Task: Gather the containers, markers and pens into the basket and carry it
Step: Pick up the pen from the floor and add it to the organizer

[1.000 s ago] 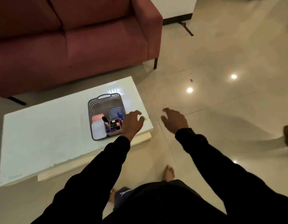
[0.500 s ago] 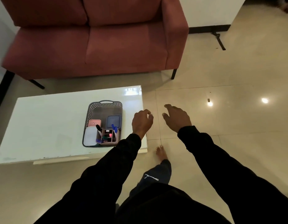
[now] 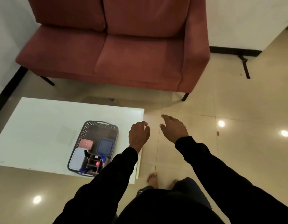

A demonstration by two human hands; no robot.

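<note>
A grey perforated basket [image 3: 99,126] sits on the white low table [image 3: 43,130], near its front right corner. Inside lie a pink container [image 3: 86,144], a blue-lidded container [image 3: 105,146], a white container [image 3: 77,158] and a brown organiser [image 3: 93,164] holding markers and pens. My left hand [image 3: 138,135] hovers over the table's right edge, to the right of the basket, fingers loosely curled and holding nothing. My right hand [image 3: 173,127] hangs over the floor beyond the table, fingers apart and empty.
A red sofa [image 3: 124,54] stands behind the table. A small blue object [image 3: 113,99] lies on the tiled floor between sofa and table. My bare foot [image 3: 153,179] stands by the table's right end. A black bar [image 3: 244,65] lies on the floor at the right wall.
The view has swung left and up, showing more of the sofa. Both hands have stayed empty to the right of the basket, and the left hand has drifted slightly away from it.
</note>
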